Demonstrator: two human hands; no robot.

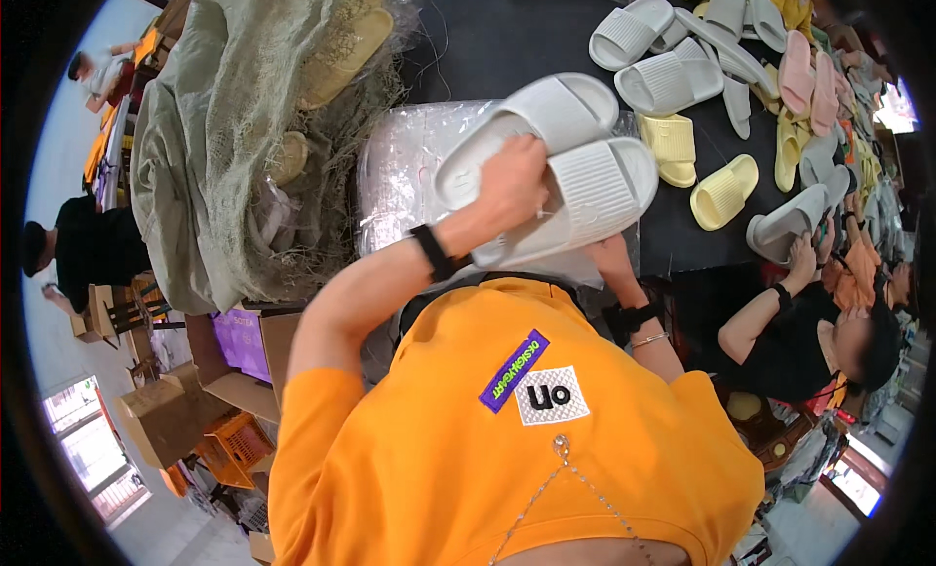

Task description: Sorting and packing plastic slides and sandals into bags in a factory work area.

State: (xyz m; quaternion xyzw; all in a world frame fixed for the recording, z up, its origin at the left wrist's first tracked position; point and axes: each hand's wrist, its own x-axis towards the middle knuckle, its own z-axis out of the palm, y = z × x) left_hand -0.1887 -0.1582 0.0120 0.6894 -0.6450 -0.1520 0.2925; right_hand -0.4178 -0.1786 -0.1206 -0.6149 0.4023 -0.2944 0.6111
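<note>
My left hand is closed on a pair of pale grey slide slippers with ribbed straps, at the edges where they meet. The far slipper and the near slipper lie side by side, tilted, over a clear plastic bag. Below the near slipper's lower edge, my right hand reaches in from the right; its fingers are mostly hidden behind the slipper, so its grip does not show.
Left of the bag stands a frayed woven sack with yellow slippers in it. Loose grey, yellow and pink slippers cover the dark table's right side. A co-worker's hand holds a grey slipper there. Cardboard boxes stand lower left.
</note>
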